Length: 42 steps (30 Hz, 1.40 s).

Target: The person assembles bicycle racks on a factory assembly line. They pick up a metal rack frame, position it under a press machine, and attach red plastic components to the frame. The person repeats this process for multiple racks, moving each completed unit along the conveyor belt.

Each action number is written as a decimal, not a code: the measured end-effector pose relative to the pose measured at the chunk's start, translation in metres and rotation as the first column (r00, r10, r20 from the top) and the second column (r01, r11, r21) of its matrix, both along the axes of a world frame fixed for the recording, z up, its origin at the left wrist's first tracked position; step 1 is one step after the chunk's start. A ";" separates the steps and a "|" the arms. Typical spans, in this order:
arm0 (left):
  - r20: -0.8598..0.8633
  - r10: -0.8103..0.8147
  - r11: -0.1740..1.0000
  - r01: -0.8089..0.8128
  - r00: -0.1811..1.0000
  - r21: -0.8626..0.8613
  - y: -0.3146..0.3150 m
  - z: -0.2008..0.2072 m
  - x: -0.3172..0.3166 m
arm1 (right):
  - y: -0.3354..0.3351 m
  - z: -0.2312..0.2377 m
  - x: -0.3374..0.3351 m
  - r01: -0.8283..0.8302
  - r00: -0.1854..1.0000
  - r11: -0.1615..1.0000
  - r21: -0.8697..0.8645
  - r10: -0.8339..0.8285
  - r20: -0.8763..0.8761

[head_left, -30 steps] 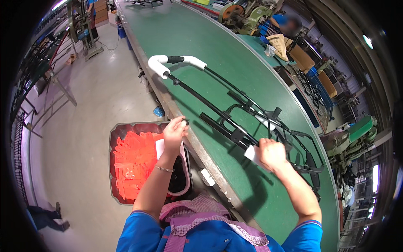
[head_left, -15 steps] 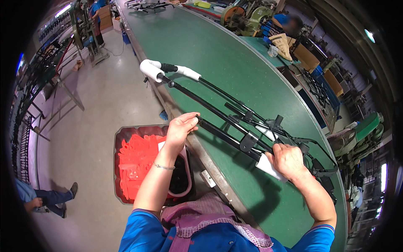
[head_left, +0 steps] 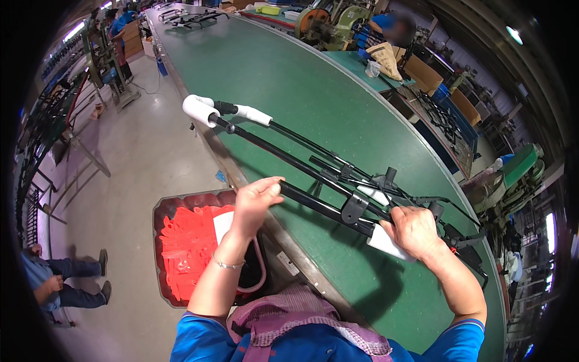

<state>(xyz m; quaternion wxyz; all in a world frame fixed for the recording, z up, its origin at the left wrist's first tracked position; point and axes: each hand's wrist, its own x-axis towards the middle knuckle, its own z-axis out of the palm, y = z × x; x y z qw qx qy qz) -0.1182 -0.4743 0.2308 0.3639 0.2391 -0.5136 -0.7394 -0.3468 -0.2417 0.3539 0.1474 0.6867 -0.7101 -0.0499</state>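
A folded black tubular frame [head_left: 289, 158], resembling a stroller frame, lies slantwise over the green bench [head_left: 253, 66]. White foam sleeves [head_left: 201, 111] wrap its far-left bend, and another white sleeve [head_left: 386, 242] covers a tube close to my right hand [head_left: 414, 231]. That hand is closed round the frame's bars at the right, its fingertips partly hidden. My left hand [head_left: 256, 205] pinches the free end of a thick black tube [head_left: 316, 205] near the bench's front edge. Whether a small part sits between those fingers is hidden. A black bracket [head_left: 354, 208] joins the tubes between my hands.
A dark tub [head_left: 161, 253] of red plastic pieces [head_left: 187, 247] stands below my left forearm. More frames [head_left: 190, 18] lie at the bench's far end. Co-workers are at the far left and across the bench; another person's legs [head_left: 78, 280] show at lower left. Machines stand beyond.
The view has shifted slightly. My left fingers have moved at the tube's end, whose fitting showed before and is now covered. My right hand keeps its grip on the frame.
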 end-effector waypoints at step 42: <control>-0.608 -0.681 0.730 0.432 0.407 -0.529 0.183 0.254 -0.125 | 0.192 0.159 0.099 0.380 0.757 0.436 -0.816 -0.654 0.003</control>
